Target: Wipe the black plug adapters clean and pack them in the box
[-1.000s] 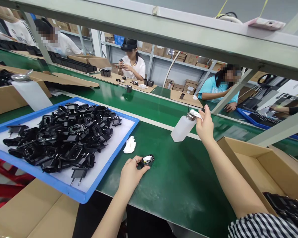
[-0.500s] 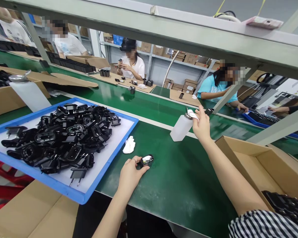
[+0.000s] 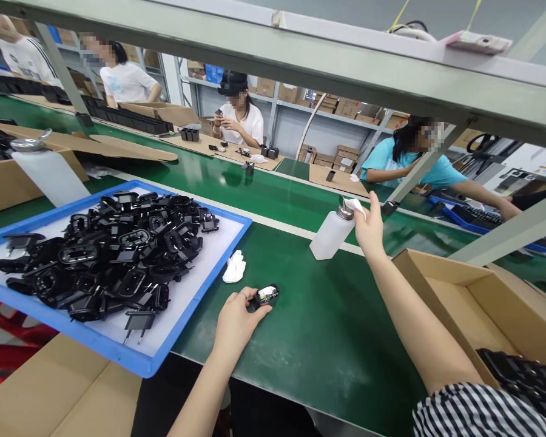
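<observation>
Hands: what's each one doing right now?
Left hand: closed on a black plug on the belt.
Right hand: pressing a white cloth onto the bottle top.

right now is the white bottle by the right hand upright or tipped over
Upright. The white bottle stands on its base on the green belt, metal top up, with the right hand pressing a white cloth onto it.

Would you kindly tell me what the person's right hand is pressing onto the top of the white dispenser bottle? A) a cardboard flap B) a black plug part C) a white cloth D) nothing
C: the right hand holds a white cloth against the metal top of the white dispenser bottle.
</observation>
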Demonstrator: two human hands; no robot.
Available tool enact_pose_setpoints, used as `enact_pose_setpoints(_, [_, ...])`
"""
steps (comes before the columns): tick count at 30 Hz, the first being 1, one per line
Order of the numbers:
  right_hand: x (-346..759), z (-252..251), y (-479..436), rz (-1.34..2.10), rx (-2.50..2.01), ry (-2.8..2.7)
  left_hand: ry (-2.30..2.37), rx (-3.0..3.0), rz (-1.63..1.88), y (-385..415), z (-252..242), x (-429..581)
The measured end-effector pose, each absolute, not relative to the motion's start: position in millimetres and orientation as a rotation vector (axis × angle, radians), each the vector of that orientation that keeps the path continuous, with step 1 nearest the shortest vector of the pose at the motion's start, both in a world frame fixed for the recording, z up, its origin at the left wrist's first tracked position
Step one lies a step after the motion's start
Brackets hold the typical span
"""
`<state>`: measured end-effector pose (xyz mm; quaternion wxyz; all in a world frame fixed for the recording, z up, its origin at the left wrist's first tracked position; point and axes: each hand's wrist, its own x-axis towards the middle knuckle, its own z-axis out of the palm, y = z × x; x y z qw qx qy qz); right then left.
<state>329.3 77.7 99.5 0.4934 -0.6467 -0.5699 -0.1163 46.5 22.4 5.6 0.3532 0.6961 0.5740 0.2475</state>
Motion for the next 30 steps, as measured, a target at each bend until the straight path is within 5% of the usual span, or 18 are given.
enact_pose_setpoints(30, [323.1, 97.6, 72.6, -0.309, -1.580, -1.459, 1.476, 1.801, 0.658, 22.2, 4.4, 46.4])
